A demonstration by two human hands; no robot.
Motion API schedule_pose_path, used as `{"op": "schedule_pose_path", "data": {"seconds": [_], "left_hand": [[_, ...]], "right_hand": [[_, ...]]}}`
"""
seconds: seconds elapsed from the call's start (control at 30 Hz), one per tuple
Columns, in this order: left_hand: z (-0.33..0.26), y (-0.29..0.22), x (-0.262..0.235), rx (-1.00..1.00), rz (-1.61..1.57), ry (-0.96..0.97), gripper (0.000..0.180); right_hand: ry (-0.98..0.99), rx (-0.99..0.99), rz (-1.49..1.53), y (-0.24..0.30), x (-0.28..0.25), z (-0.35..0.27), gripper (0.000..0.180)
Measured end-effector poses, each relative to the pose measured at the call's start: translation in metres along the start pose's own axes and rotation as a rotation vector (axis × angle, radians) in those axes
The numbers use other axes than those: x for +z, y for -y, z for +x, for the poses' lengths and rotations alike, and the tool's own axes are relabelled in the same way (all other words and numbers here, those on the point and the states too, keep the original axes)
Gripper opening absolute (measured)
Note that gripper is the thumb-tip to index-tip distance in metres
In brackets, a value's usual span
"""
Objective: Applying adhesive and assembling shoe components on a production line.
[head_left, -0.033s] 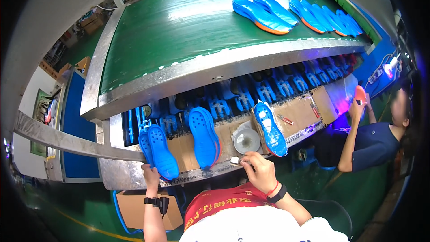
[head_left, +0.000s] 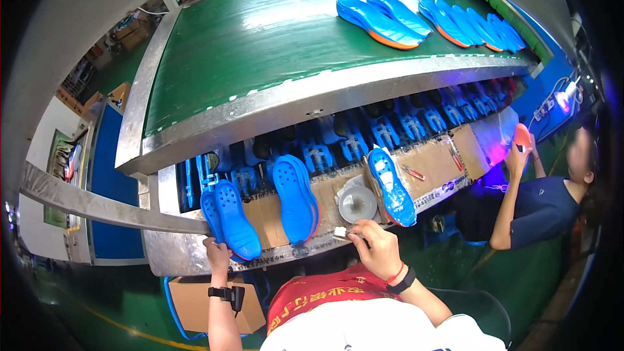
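Note:
At the near left edge of the bench, my left hand [head_left: 218, 255] has its fingers closed at the near end of a blue shoe sole [head_left: 209, 211]. A second blue sole [head_left: 238, 224] lies beside it, overlapping it. My right hand [head_left: 376, 246] pinches a small brush [head_left: 340, 233] with a whitish head, held at the bench edge just in front of a white bowl [head_left: 357, 203]. Left of the bowl rests a stacked pair of blue soles [head_left: 296, 198] with an orange-red rim. To its right another blue sole [head_left: 392, 188] carries a wet-looking, whitish shine.
Several blue soles with orange edges [head_left: 383, 23] lie on the green conveyor belt [head_left: 260, 52]. Its metal rail [head_left: 279, 99] overhangs the cardboard-covered bench. Red-handled tools [head_left: 414, 173] lie at right. A co-worker [head_left: 536, 211] holds an orange sole there. A cardboard box [head_left: 214, 305] stands below.

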State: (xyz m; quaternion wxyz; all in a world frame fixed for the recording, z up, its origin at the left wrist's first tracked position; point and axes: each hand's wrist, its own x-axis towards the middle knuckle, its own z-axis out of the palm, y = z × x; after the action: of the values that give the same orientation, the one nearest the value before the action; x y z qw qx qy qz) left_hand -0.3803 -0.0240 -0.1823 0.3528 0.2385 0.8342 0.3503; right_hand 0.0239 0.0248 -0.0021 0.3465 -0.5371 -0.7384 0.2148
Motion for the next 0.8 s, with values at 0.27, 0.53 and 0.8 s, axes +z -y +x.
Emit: {"op": "schedule_pose_path", "data": {"seconds": [0.27, 0.53, 0.8], "left_hand": [[-0.02, -0.011, 0.019, 0.339, 0.239, 0.042, 0.065], [-0.045, -0.082, 0.042, 0.269, 0.182, 0.144, 0.055], [-0.02, -0.053, 0.06, 0.346, 0.571, 0.179, 0.045]], "right_hand": [[0.022, 0.002, 0.005, 0.001, 0.001, 0.001, 0.008], [0.055, -0.007, 0.027, 0.004, 0.007, -0.001, 0.008], [0.061, 0.004, 0.023, 0.0, 0.01, -0.008, 0.009]]}}
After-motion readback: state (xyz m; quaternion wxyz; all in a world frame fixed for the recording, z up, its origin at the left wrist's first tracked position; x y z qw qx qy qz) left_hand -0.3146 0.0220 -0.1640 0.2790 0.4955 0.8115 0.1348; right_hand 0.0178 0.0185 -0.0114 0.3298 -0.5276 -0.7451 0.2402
